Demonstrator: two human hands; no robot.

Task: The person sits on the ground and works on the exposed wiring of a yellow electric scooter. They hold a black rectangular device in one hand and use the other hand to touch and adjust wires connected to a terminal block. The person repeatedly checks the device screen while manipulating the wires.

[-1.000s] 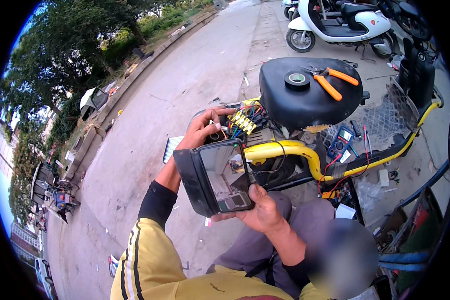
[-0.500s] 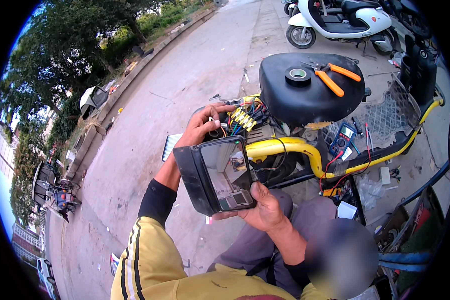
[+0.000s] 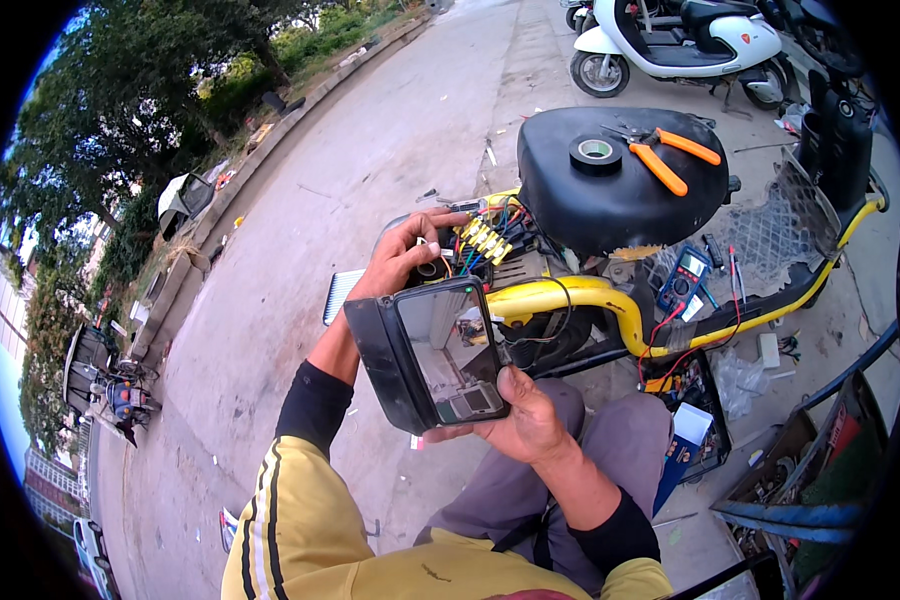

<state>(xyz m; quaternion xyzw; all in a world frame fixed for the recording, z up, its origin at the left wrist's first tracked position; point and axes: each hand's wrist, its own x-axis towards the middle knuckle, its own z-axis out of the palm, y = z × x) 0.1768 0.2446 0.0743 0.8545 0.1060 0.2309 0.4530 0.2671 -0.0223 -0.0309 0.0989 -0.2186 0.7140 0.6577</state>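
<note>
My right hand (image 3: 525, 415) grips a smartphone (image 3: 452, 350) in a black flip case (image 3: 382, 360), its thumb on the screen's lower right corner. A camera-like picture shows on the screen. Beyond the phone, my left hand (image 3: 408, 245) reaches to the wiring (image 3: 515, 215) of a yellow scooter frame (image 3: 570, 293). Its index finger stretches over the wires and its thumb stands apart below. Beside those fingertips sits a row of yellow connectors (image 3: 485, 240). Whether the fingertips press on a wire is too small to tell.
A black seat-like cover (image 3: 610, 215) on the scooter carries a tape roll (image 3: 595, 153) and orange-handled pliers (image 3: 675, 165). A multimeter (image 3: 685, 275) with red leads lies on the footboard. An open tool case (image 3: 715, 415) stands right of my knee. A white scooter (image 3: 670, 55) is parked beyond.
Both hands and the phone stay nearly in place. A blurred round patch at the lower right is gone, and my right sleeve and a dark blue item now show there.
</note>
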